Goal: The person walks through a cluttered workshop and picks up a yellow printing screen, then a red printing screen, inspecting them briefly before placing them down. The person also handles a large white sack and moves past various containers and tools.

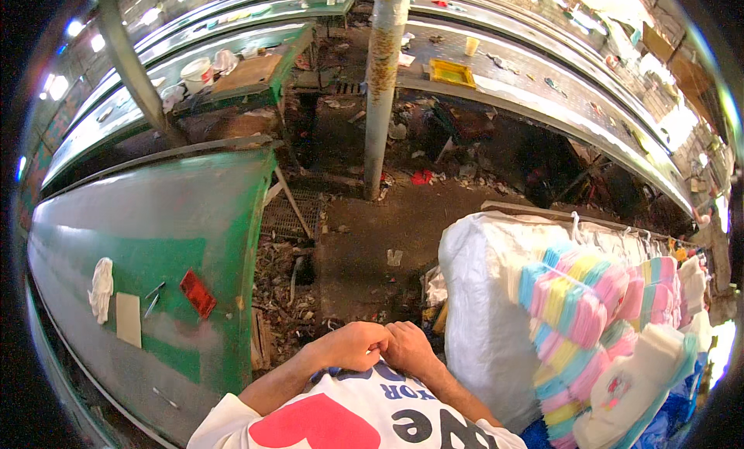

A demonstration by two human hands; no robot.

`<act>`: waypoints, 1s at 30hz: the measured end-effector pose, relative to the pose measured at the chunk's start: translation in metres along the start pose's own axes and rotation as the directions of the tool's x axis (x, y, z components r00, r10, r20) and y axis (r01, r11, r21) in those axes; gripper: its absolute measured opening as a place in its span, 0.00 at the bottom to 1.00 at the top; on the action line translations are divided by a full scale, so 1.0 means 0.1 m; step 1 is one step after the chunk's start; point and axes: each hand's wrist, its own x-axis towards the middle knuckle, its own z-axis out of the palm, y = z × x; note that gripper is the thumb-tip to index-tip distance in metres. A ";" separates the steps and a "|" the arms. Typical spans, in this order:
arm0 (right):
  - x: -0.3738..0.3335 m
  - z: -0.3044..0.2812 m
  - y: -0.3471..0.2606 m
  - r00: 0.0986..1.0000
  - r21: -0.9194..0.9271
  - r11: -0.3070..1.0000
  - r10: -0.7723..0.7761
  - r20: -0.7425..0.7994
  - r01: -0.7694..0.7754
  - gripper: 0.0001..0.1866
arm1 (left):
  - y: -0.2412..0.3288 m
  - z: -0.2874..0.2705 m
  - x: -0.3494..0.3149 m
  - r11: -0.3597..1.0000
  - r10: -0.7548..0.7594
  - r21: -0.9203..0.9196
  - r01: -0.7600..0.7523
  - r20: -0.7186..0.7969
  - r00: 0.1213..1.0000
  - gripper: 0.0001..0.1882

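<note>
In the head view, the 2 hands meet in front of the white shirt, with bare forearms reaching in from below. The left hand (358, 346) has its fingers curled in and touches the right hand (410, 347), which is also bent at the knuckles; whether either is grasping anything, I cannot tell. The white shirt (333, 399) is right behind and below them, bearing a red heart and dark lettering.

To the left, a green and gray surface (147, 209) carries 4 things: a crumpled white cloth (101, 291), a beige card (129, 320) just beside it, a slim metal tool (154, 300) and a red rectangular object (198, 294). To the right is a white-covered bulk (484, 309), with stacks of folded pastel cloths (570, 302) against it. Ahead, 1 rusty pole (385, 85) stands upright; beyond it, a yellow tray (452, 73) rests near a pale cup (472, 46).
</note>
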 end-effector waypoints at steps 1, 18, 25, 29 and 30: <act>0.10 -0.07 0.16 1.000 -0.011 1.000 0.014 -0.013 -0.014 0.08 | -0.07 -0.08 0.18 1.000 0.020 0.012 -0.020 0.009 1.000 0.05; 2.73 -0.50 2.32 0.822 0.261 0.856 0.508 -0.259 -0.446 0.05 | -1.59 -2.71 3.01 0.992 0.031 -0.113 -0.050 -0.169 0.985 0.05; 3.66 -0.71 3.20 0.770 0.274 0.822 0.565 -0.295 -0.499 0.03 | -2.23 -3.86 4.00 0.997 0.035 -0.060 -0.049 -0.215 0.976 0.11; 3.80 -0.61 3.80 0.802 0.156 0.825 0.565 -0.194 -0.544 0.06 | -2.54 -4.09 4.34 0.999 -0.034 -0.049 0.020 -0.288 0.957 0.13; 3.83 -0.58 3.96 0.807 0.147 0.829 0.559 -0.188 -0.540 0.07 | -2.61 -4.06 4.45 0.995 -0.074 -0.090 0.049 -0.296 0.952 0.13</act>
